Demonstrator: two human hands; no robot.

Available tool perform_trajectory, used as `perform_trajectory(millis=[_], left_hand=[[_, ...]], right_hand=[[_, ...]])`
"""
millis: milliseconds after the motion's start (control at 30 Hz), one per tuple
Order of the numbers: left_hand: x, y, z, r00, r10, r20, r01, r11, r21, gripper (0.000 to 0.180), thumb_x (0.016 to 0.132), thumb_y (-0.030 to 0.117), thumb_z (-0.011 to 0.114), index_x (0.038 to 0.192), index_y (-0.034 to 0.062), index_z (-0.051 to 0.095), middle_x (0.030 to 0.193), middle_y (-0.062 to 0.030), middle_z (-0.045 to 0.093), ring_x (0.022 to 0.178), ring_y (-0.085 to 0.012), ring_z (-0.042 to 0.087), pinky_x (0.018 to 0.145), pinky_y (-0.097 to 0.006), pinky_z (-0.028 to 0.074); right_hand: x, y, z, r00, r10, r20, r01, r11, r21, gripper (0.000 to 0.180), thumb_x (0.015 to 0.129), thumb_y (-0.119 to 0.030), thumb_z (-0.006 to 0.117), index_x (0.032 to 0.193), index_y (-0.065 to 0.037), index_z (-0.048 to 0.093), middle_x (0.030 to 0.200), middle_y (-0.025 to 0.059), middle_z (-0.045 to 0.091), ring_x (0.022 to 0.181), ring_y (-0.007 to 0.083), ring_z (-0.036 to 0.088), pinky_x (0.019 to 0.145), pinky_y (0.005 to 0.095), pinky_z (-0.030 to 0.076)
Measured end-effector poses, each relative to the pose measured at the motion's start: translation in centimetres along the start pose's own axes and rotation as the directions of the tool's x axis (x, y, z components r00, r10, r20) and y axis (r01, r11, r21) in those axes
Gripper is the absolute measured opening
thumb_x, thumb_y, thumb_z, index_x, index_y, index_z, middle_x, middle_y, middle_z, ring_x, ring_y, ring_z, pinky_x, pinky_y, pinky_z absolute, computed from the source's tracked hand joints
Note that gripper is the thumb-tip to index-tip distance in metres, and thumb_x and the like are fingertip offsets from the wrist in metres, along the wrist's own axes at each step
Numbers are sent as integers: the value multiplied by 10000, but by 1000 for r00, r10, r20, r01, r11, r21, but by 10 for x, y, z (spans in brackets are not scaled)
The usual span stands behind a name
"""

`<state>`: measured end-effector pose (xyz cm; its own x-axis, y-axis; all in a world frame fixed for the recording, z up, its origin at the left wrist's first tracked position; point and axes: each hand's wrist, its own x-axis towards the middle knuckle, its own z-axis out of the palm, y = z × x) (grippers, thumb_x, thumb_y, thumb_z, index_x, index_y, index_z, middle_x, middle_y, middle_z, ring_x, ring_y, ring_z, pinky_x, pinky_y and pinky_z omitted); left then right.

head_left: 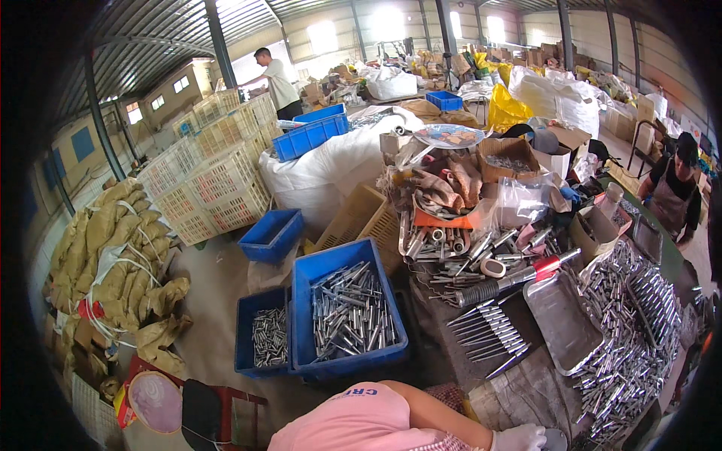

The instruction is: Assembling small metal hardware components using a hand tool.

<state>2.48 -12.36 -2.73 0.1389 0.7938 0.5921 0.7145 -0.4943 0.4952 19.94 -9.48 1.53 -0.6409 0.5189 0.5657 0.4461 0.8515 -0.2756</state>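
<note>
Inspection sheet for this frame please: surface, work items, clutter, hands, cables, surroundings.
Surface: worktable, covered and crowded.
Job's things: metal pins in a row; metal tray, bare; heap of metal rods.
Clutter: tape roll, red-handled tool, plastic bags.
Hands: one gloved hand at the lower edge, grip unclear; the other not seen.
Cables: nothing seen.
Surroundings: blue bins of metal parts, white crates, tan sacks, two other people.

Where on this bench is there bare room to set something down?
The metal tray is bare inside, bordered by the row of long rods on its left and the heap of small metal parts on its right. Behind it, around the red-handled tool, it is crowded. The gloved hand rests at the near edge.
</note>
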Motion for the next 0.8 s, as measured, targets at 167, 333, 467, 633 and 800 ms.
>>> perform_trajectory(millis=[167,333,467,633,800], left_hand=[[0,1,-3,1000,9,-7,-9,1000,10,159,658,265,704,715,137,630,757,-75,568,777,-329,564,592,-479,453],[2,3,-7,1000,16,-20,-16,1000,11,149,665,260,691,740,141,645,758,-77,568,774,-329,564,591,-475,456],[3,0,-5,1000,22,-9,-22,1000,10,148,671,263,686,748,142,649,755,-78,568,769,-329,566,593,-472,460],[3,-1,-8,999,26,-22,-26,999,20,161,660,269,694,739,139,641,750,-78,569,763,-332,567,582,-471,461],[2,3,-10,999,26,-46,-24,999,36,172,648,271,703,734,138,636,750,-78,570,765,-331,569,570,-470,460]], right_hand=[[-1,3,2,987,-72,-144,80,995,53,141,799,-30,669,930,-35,721,904,119,688,829,298,640,739,427,525],[4,-6,-2,999,46,-6,-46,999,-2,95,784,-23,688,872,-49,714,853,113,671,803,295,633,731,432,525],[0,-2,4,1000,17,-9,-18,1000,-19,115,778,-27,701,887,-63,709,858,102,670,813,296,637,741,428,526],[1,2,5,994,-67,-87,66,998,-12,210,752,11,710,949,-59,686,931,95,680,865,315,640,790,439,523],[3,-4,-1,997,-54,-60,54,998,9,196,758,23,694,940,-52,689,960,104,688,877,316,641,799,441,522]])
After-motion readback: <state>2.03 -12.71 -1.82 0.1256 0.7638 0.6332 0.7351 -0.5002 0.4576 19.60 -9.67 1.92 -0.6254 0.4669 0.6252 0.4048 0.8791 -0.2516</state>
